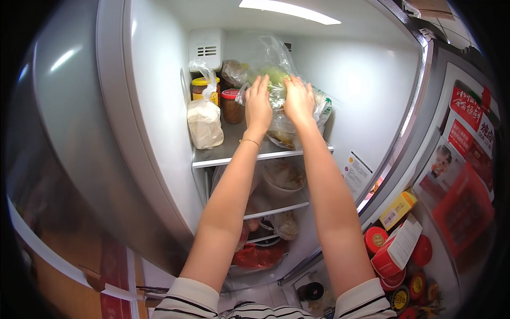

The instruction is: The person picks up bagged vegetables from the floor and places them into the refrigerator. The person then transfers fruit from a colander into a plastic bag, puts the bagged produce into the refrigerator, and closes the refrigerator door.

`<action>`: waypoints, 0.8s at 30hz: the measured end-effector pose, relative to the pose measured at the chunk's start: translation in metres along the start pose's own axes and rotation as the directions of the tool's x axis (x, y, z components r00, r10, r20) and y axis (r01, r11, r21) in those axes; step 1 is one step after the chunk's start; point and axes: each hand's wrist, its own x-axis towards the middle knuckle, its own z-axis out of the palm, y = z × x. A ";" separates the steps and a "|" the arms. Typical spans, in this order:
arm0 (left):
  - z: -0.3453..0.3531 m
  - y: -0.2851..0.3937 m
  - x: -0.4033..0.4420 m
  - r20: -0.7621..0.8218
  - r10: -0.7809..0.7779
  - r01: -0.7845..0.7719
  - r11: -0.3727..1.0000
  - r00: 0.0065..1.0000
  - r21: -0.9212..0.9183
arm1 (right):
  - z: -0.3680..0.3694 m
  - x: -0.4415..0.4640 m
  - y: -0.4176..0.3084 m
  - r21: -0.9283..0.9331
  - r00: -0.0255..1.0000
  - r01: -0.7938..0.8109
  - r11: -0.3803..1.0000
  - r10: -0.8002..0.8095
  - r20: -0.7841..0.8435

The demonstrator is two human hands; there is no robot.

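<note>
Both hands reach onto the upper shelf of an open fridge. Between them is a clear plastic bag [277, 80] with something pale green in it, seemingly a leafy vegetable. My left hand [258, 109] presses against the bag's left side, fingers partly curved over it. On the opposite side my right hand [299, 101] holds the bag, its fingertips partly hidden by plastic. Below the hands, another clear bag [281, 137] with brownish contents lies at the shelf's front. Left of my left hand stand a red-lidded jar [232, 106] and a tied white bag [205, 123].
A yellow-lidded jar [206, 85] stands behind the white bag. The shelf edge [212, 163] runs beneath my forearms. Lower down are a covered bowl [284, 176] and a red bag [260, 255]. The open door [441, 175] at right carries boxes and red-lidded jars.
</note>
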 end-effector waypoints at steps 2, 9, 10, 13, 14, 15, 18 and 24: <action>-0.003 0.003 -0.001 0.035 -0.038 0.037 0.999 0.999 0.013 | -0.002 -0.006 -0.010 -0.069 0.997 -0.068 0.995 0.066 -0.039; -0.003 0.009 0.006 0.100 -0.124 0.112 0.987 0.987 0.120 | 0.006 -0.011 -0.004 -0.174 0.997 -0.039 0.984 0.049 0.051; -0.004 0.017 0.003 0.102 -0.123 0.110 0.987 0.987 0.118 | 0.002 -0.014 -0.005 -0.175 0.997 -0.042 0.984 0.052 0.051; -0.008 0.042 -0.013 -0.063 -0.071 0.082 0.980 0.995 0.182 | -0.014 -0.029 -0.012 -0.175 0.999 -0.032 0.984 0.038 0.029; -0.012 0.047 -0.018 -0.061 -0.071 0.081 0.980 0.996 0.183 | -0.018 -0.036 -0.017 -0.063 0.997 -0.071 0.996 0.069 -0.032; -0.017 0.052 -0.023 -0.077 -0.108 0.115 0.988 0.991 0.105 | -0.026 -0.043 -0.024 0.053 0.990 -0.104 0.993 0.109 -0.088; -0.041 0.068 -0.047 -0.215 -0.095 0.073 0.992 0.972 -0.106 | -0.059 -0.065 -0.033 0.285 0.985 -0.138 0.949 0.162 -0.063; -0.114 0.114 -0.128 -0.148 -0.232 0.183 0.941 0.962 -0.285 | -0.138 -0.153 -0.052 0.493 0.937 -0.174 0.852 0.298 -0.183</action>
